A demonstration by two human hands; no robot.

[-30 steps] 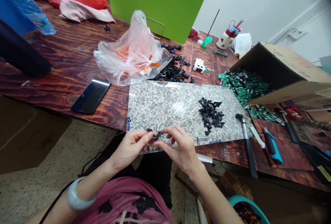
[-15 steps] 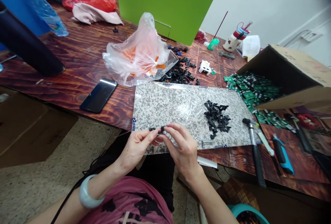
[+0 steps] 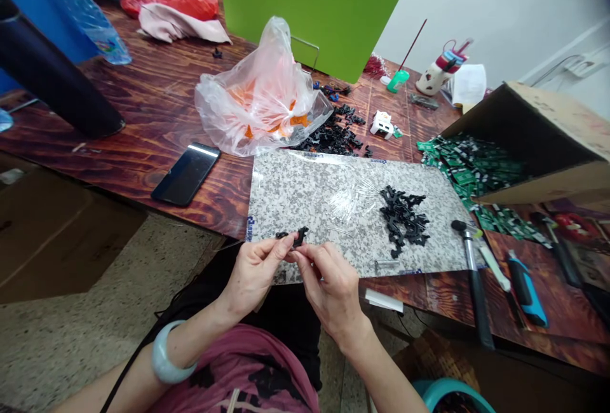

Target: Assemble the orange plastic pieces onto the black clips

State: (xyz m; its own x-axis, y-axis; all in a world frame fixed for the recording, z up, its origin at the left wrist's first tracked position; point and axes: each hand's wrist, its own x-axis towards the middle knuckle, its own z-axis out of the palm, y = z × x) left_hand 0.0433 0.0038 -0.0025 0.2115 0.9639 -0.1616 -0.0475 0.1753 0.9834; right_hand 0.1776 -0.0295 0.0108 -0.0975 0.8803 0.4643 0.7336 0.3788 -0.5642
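Observation:
Over the near edge of the speckled board (image 3: 295, 190), my left hand (image 3: 255, 273) pinches a small black plastic part (image 3: 300, 236) between thumb and fingers. My right hand (image 3: 331, 279) meets it there, thumb and fingertips pressed together at the part's lower end. Whether a thin pin sits in the right fingertips is too small to tell. A bit of black plastic (image 3: 281, 235) pokes out beyond the left fingers. Thin silvery pins (image 3: 350, 200) lie scattered mid-board, and a heap of similar black parts (image 3: 404, 219) is right of them.
A phone (image 3: 187, 175) lies left of the board. Behind it are a plastic bag (image 3: 264, 98) with orange pieces and more black parts (image 3: 333, 133). Rightward, a cardboard box (image 3: 548, 121) spills green circuit boards (image 3: 469, 165); a hammer (image 3: 474, 286) and a blue-handled tool (image 3: 527, 289) lie near the edge.
My right fingers have shifted down from the black part's top to its lower end, uncovering more of it. The left hand keeps its pinch. The view has moved slightly.

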